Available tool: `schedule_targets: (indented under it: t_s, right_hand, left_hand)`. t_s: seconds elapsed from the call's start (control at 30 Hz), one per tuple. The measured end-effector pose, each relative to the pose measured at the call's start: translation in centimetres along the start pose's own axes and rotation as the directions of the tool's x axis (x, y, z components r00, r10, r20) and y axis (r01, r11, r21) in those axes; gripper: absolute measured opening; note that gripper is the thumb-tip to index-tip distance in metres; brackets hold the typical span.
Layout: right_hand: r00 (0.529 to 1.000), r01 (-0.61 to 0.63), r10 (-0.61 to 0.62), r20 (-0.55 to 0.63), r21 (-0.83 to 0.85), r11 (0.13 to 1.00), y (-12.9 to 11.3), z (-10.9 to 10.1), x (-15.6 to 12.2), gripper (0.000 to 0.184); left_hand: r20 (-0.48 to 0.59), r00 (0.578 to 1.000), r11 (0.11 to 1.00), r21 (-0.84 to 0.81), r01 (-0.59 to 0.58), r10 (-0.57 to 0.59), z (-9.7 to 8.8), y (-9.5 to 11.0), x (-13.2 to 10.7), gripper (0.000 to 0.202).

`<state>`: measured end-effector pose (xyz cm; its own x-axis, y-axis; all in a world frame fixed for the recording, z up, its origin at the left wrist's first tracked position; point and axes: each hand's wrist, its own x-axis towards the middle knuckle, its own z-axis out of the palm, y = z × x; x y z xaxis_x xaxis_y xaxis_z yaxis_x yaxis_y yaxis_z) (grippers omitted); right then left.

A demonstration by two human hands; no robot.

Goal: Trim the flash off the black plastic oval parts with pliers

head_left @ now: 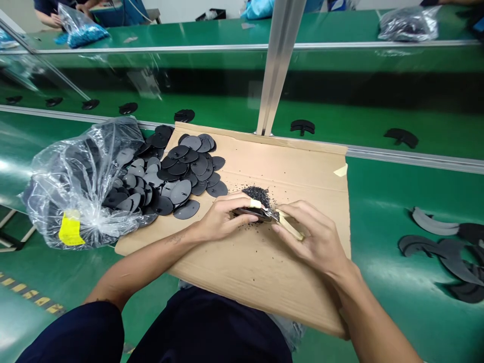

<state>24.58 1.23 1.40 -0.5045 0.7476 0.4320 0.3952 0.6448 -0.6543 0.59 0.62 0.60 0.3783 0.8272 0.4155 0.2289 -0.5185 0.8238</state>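
Note:
My left hand (223, 218) is closed around a flat black plastic disc (254, 214), held just above a sheet of brown cardboard (264, 267) on my lap. My right hand (313, 237) grips a small tan-handled blade tool (289, 226) whose tip touches the disc's edge. A little heap of black shavings (257, 194) lies on the cardboard just beyond the hands. A pile of black discs (189, 169) spreads over the cardboard's left part, spilling from a clear plastic bag (81, 186) with a yellow label.
A green conveyor belt (340, 106) runs behind the cardboard carrying single black parts, with a metal post (278, 65) rising from its rail. Curved black and grey parts (449, 252) lie on the green table at right. Another person with bags sits at far left.

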Motion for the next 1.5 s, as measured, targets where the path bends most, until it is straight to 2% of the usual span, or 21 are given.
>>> schedule_targets:
  t_s: [0.2, 0.4, 0.57, 0.73, 0.97, 1.1, 1.27, 1.37, 1.5]
  right_hand:
    - [0.993, 0.114, -0.115, -0.002, -0.094, 0.989, 0.4, -0.2, -0.1, 0.026]
    - [0.991, 0.136, -0.135, 0.020, -0.097, 0.986, 0.4, -0.6, 0.0, 0.023]
    - [0.985, 0.175, -0.171, 0.036, -0.230, 0.957, 0.2, -0.8, 0.1, 0.020]
    - [0.984, 0.176, -0.164, 0.063, -0.305, 0.936, -0.1, -0.8, 0.0, 0.014]
    - [0.992, 0.127, -0.120, 0.044, -0.240, 0.962, 0.0, -0.4, -0.4, 0.013]
    - [0.993, 0.111, -0.120, -0.005, -0.345, 0.932, 0.5, -0.1, -0.3, 0.018]
    - [0.990, 0.135, -0.131, 0.041, -0.457, 0.879, 0.8, 0.3, -0.2, 0.021]
    - [0.991, 0.130, -0.123, 0.045, -0.450, 0.884, 0.9, 0.4, -0.3, 0.022]
    - [0.998, 0.068, -0.071, 0.005, -0.329, 0.942, 0.8, 0.2, -0.2, 0.024]
  left_hand:
    - [-0.003, 1.000, 0.998, -0.063, -0.020, 0.020, 0.1, -0.3, 0.0, 0.021]
    - [0.001, 1.000, 0.994, -0.102, -0.027, 0.027, 0.1, -0.7, 0.0, 0.021]
    - [0.010, 0.999, 0.995, -0.084, -0.048, 0.049, 0.0, -0.9, 0.0, 0.022]
    - [0.029, 0.999, 0.999, -0.046, -0.021, 0.022, 0.0, -1.1, -0.2, 0.023]
    - [-0.016, 1.000, 0.996, -0.082, -0.027, 0.026, 0.2, -0.7, -0.2, 0.022]
    - [-0.023, 0.998, 0.998, -0.005, -0.063, 0.063, 0.1, 0.1, 0.0, 0.020]
    - [0.063, 0.990, 0.969, 0.206, -0.136, 0.126, 0.1, 0.1, 0.0, 0.018]
    - [0.085, 0.986, 0.932, 0.322, -0.166, 0.146, 0.0, -0.2, -0.1, 0.017]
    - [0.012, 0.993, 0.901, 0.420, -0.110, 0.116, -0.4, -0.3, -0.2, 0.017]
